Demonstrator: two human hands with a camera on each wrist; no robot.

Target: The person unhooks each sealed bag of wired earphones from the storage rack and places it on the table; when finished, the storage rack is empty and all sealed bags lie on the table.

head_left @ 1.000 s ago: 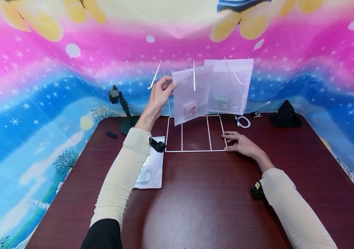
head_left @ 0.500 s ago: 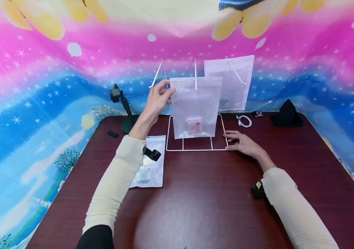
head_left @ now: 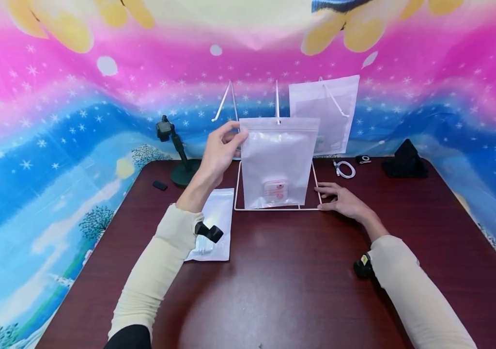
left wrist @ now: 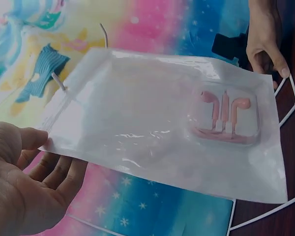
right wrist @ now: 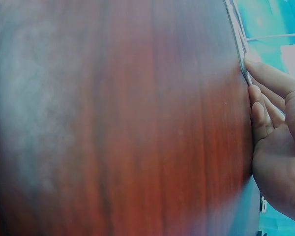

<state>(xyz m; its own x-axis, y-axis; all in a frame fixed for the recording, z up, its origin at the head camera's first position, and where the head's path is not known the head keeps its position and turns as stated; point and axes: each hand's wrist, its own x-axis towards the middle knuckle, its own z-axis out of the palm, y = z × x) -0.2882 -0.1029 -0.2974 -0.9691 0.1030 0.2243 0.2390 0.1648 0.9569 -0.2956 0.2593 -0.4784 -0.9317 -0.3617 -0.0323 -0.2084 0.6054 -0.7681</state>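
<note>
My left hand (head_left: 223, 150) pinches the upper left edge of a translucent white zip pouch (head_left: 278, 155) between thumb and fingers. Pink wired earphones (left wrist: 223, 115) in a clear case show through the pouch's lower part. The middle prong (head_left: 277, 99) of a white wire display rack (head_left: 236, 194) meets the pouch's top strip; in the left wrist view its tip (left wrist: 59, 81) shows in front of the pouch. My right hand (head_left: 341, 199) grips the rack base's right side near the front corner, thumb at the corner. In the right wrist view, its fingertips (right wrist: 253, 61) touch the wire.
A second pouch (head_left: 331, 111) hangs on the right prong; the left prong (head_left: 222, 102) is bare. Another pouch (head_left: 219, 218) lies on the table, partly under my left forearm. Behind are a dark stand (head_left: 178, 150), a white cable (head_left: 345, 169) and a black holder (head_left: 405, 162).
The pouch in my left hand has swung to face forward and come lower and nearer, its top now by the middle prong's tip. My right hand has stayed on the rack base.
</note>
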